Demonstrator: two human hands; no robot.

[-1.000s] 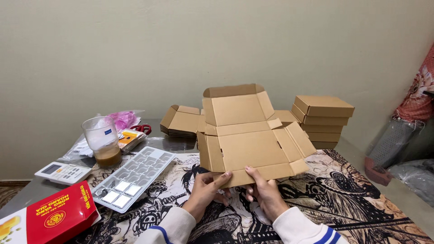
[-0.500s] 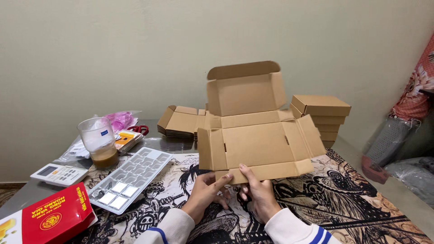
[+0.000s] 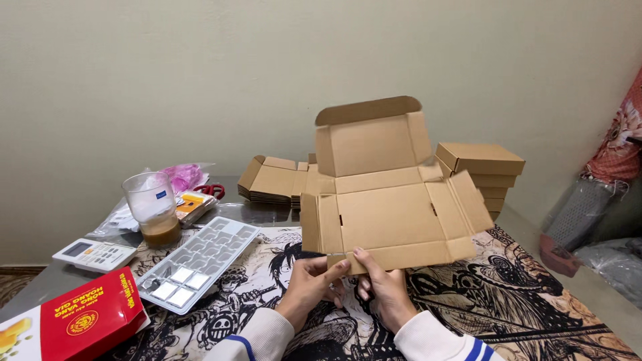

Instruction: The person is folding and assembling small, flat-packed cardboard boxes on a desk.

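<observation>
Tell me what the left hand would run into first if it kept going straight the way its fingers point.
The left hand points up and away, its fingers already on the near flap of the unfolded cardboard box. Going on, it would likely press into that flap first. Behind lies the pile of flat box blanks, though depth is unclear.

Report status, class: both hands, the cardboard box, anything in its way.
Left hand and right hand both grip the near edge of the unfolded cardboard box, fingers pinching. Box held up, lid flap raised. Nothing blocking.
</observation>
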